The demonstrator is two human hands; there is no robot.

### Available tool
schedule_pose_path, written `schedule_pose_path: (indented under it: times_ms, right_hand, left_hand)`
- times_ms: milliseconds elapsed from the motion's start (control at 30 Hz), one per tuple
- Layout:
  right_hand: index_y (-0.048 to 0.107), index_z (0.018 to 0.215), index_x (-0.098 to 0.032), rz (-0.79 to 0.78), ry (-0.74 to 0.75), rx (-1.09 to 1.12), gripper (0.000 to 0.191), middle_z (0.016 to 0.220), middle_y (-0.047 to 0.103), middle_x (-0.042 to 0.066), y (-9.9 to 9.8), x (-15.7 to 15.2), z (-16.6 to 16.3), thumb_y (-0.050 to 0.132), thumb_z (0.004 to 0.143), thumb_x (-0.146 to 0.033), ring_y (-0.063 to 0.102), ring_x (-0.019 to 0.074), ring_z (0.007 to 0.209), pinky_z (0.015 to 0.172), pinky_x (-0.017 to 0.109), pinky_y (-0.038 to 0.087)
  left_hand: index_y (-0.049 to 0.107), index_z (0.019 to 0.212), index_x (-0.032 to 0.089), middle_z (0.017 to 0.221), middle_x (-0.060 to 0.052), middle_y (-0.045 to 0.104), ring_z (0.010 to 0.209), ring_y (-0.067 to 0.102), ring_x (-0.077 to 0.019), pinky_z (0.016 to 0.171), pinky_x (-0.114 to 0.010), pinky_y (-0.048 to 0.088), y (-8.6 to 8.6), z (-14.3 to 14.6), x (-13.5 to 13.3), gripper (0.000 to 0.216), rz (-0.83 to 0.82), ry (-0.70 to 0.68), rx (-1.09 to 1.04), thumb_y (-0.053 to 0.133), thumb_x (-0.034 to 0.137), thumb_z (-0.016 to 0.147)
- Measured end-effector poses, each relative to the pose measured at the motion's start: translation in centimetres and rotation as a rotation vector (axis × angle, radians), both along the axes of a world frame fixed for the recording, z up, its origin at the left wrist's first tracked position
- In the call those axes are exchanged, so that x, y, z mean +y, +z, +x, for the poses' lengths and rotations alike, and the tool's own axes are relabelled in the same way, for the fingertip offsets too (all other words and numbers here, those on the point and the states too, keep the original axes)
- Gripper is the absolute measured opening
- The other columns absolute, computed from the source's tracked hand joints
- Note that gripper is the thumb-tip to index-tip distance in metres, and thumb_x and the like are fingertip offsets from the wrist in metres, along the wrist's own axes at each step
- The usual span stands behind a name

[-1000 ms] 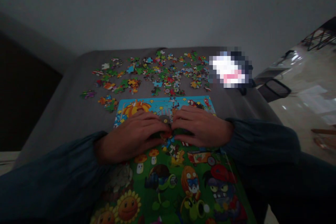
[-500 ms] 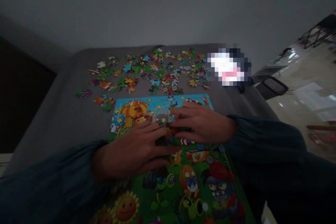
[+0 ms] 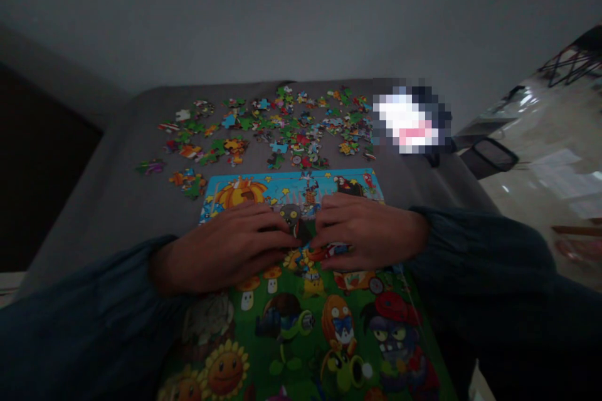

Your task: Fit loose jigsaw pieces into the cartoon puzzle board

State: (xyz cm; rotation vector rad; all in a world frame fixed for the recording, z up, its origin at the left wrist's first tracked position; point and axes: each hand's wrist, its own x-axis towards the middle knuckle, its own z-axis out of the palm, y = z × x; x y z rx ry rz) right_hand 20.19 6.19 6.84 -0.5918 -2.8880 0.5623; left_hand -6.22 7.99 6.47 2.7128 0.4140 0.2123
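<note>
My left hand [image 3: 230, 243] and my right hand [image 3: 367, 232] lie on a large cartoon jigsaw puzzle [image 3: 301, 332], which has a blue upper part and a green lower part. Their fingertips nearly meet around a dark puzzle piece [image 3: 302, 232] in the middle of the picture. In the dim light I cannot tell whether either hand grips it. Beyond the puzzle, many loose, colourful puzzle pieces [image 3: 277, 131] lie spread in a wide patch.
The puzzle and loose pieces rest on a grey padded surface [image 3: 113, 225]. A pixelated white, pink and dark object [image 3: 411, 119] lies at its far right. Beyond that edge are a black mesh item [image 3: 489, 156] and a shiny floor [image 3: 555, 200].
My left hand has moved up the puzzle, from lower on the green area to level with my right hand. My right hand has shifted slightly down, and the fingertips now nearly meet.
</note>
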Motion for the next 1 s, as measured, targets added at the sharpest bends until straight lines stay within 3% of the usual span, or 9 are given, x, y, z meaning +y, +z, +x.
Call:
schedule_pose_path:
  times_ms: [567,867,1000]
  right_hand:
    - [0.069,0.103,-0.015,0.037,-0.012,0.016,0.023,0.097,0.067,0.007,0.02,-0.07,-0.11,0.061,0.091,-0.033,0.052,0.0204,0.089,0.082,0.034,0.039]
    - [0.066,0.108,-0.014,0.066,-0.005,0.02,0.03,0.099,0.065,0.008,-0.29,-0.07,-0.22,0.06,0.093,-0.039,0.051,0.0203,0.09,0.08,0.034,0.039]
    - [0.068,0.106,-0.016,0.058,0.025,0.033,0.024,0.098,0.066,0.007,-0.23,-0.08,-0.28,0.059,0.094,-0.035,0.053,0.0197,0.088,0.079,0.034,0.039]
  left_hand:
    - [0.064,0.113,0.024,0.109,-0.003,0.066,0.101,0.058,-0.0182,0.092,-0.031,0.042,-0.33,0.19,0.05,0.02,-0.122,0.007,-0.013,0.05,0.021,0.1]
    - [0.06,0.114,0.024,0.102,-0.002,0.065,0.095,0.057,-0.0165,0.082,-0.027,0.042,-0.23,0.31,-0.17,0.018,-0.153,0.041,-0.036,0.055,0.021,0.097]
    - [0.06,0.111,0.024,0.099,-0.001,0.065,0.093,0.057,-0.0161,0.081,-0.026,0.042,-0.12,0.26,-0.19,0.015,-0.16,0.043,-0.029,0.055,0.021,0.098]
